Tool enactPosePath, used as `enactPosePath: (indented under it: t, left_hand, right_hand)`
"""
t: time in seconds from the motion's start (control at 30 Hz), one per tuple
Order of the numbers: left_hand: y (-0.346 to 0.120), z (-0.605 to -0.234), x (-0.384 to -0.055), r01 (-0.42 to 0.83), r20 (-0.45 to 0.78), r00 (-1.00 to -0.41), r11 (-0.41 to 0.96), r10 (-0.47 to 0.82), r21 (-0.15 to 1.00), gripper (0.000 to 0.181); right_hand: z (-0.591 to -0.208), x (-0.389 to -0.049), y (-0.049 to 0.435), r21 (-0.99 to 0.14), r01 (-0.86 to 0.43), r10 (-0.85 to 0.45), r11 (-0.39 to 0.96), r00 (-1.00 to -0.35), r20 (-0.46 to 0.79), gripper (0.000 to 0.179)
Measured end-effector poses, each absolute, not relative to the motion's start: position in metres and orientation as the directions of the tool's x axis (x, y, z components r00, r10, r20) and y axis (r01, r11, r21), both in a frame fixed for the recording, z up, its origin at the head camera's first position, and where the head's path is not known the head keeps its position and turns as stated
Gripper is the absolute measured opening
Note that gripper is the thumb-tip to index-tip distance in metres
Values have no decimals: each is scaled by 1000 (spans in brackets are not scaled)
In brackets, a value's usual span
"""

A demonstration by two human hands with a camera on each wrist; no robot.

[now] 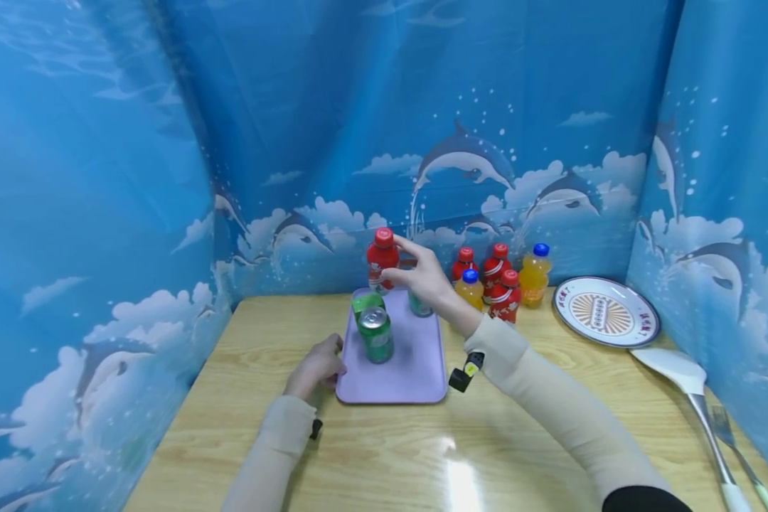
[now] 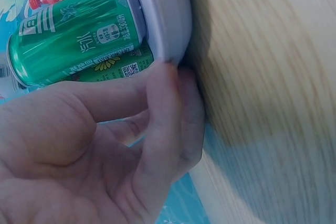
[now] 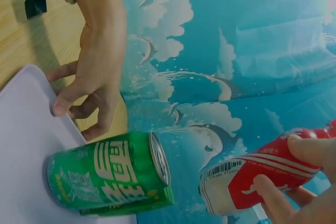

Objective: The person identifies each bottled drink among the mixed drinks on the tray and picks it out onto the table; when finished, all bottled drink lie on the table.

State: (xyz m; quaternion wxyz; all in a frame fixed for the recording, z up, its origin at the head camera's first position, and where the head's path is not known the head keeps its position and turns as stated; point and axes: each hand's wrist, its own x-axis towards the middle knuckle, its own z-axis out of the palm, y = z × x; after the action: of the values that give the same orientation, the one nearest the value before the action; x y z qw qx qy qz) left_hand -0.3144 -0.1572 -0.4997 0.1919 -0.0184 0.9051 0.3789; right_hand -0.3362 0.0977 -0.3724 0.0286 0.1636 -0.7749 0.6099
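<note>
My right hand (image 1: 427,284) grips a small red-capped bottle with a red label (image 1: 382,257) and holds it roughly upright at the far end of the lilac tray (image 1: 416,370). In the right wrist view the bottle (image 3: 262,174) appears apart from the tray. My left hand (image 1: 316,368) pinches the tray's left rim between thumb and fingers, as the left wrist view shows. On the tray stands a green can (image 1: 376,338), with a green box (image 1: 366,304) just behind it. Another green can (image 1: 420,307) is partly hidden by my right hand.
Right of the tray stand several red bottles (image 1: 504,299) and two orange drink bottles (image 1: 535,277) with blue caps. A patterned plate (image 1: 606,311), a white-headed serving spoon (image 1: 675,368) and a fork (image 1: 732,441) lie along the right side. A blue dolphin-print curtain (image 1: 358,142) surrounds the wooden table (image 1: 384,455).
</note>
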Motion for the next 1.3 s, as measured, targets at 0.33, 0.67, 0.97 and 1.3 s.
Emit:
enactPosePath:
  t: [0.33, 0.67, 0.97, 1.3]
  left_hand:
    - [-159, -498, -314, -179, -362, -926, 721, 106, 670, 44]
    - [-158, -501, -319, -203, -381, -921, 739, 78, 642, 48]
    - [-155, -502, -321, -226, -398, -915, 737, 63, 637, 49]
    - [-157, -500, -318, -215, -396, -914, 726, 86, 654, 48]
  right_hand:
    - [-368, -316, 130, -915, -314, -237, 253, -937, 256, 71]
    - [-370, -293, 167, -898, -268, -181, 349, -959, 217, 72]
    - [-379, -276, 201, -878, -218, -119, 427, -976, 184, 75]
    - [-386, -253, 241, -890, -140, -84, 435, -990, 115, 79]
